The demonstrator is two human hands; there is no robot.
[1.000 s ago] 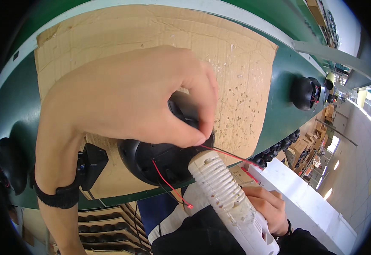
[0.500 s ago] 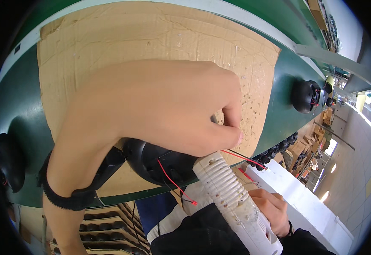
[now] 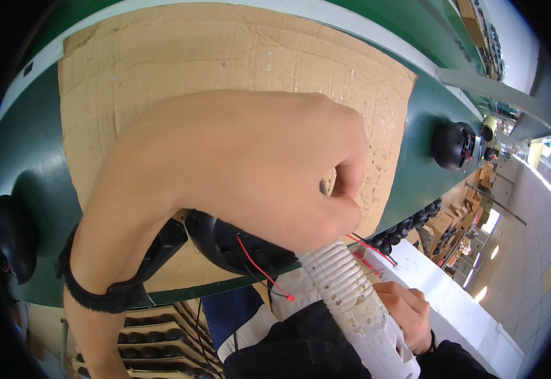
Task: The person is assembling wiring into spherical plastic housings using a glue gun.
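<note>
My left arm crosses over the work, and my left hand [image 3: 313,170] is curled with its fingers pinched. What they hold is hidden; only a small dark piece shows in the gap. Below the hand lies a black rounded housing [image 3: 215,243], partly covered, with a red lead [image 3: 256,270] and a black lead trailing off its near side. Another red and black wire pair [image 3: 373,248] runs out to the right. My right hand [image 3: 408,316] is closed round a white ribbed glue gun [image 3: 345,294], its front end hidden under my left hand.
A worn cardboard sheet [image 3: 181,54] covers the green table [image 3: 42,151]. Black rounded housings stand at the left [image 3: 13,240] and right [image 3: 452,145]. Trays of black parts [image 3: 155,338] sit below the table edge; a white ledge [image 3: 452,303] is at the right.
My left hand has shifted slightly right and nearer, covering more of the glue gun's front end. The gun has moved a little to the right, while the black housing stays nearly in place.
</note>
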